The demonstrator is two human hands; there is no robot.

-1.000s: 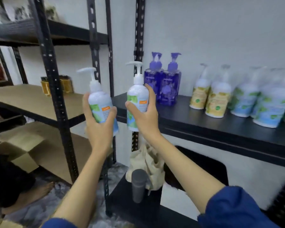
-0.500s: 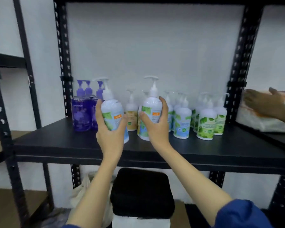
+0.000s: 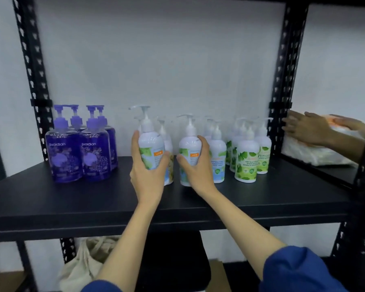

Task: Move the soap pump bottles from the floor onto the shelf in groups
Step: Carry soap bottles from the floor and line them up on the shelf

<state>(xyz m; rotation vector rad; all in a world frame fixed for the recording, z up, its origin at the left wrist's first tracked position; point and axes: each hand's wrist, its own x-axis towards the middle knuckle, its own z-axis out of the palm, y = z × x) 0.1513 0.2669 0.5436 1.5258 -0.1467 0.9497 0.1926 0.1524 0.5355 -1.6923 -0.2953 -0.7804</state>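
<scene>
A: Each hand's fingers hold 1 white soap pump bottle, left (image 3: 151, 151) and right (image 3: 190, 150), low over the black shelf (image 3: 93, 199).

B: They might bump the bottles (image 3: 217, 152) behind and tip them.

Purple floral bottles (image 3: 64, 152), white green-leaf bottles (image 3: 246, 163), black shelf (image 3: 93, 199).

Bare forearms, blue sleeves (image 3: 299, 270) pushed up near elbows.
</scene>
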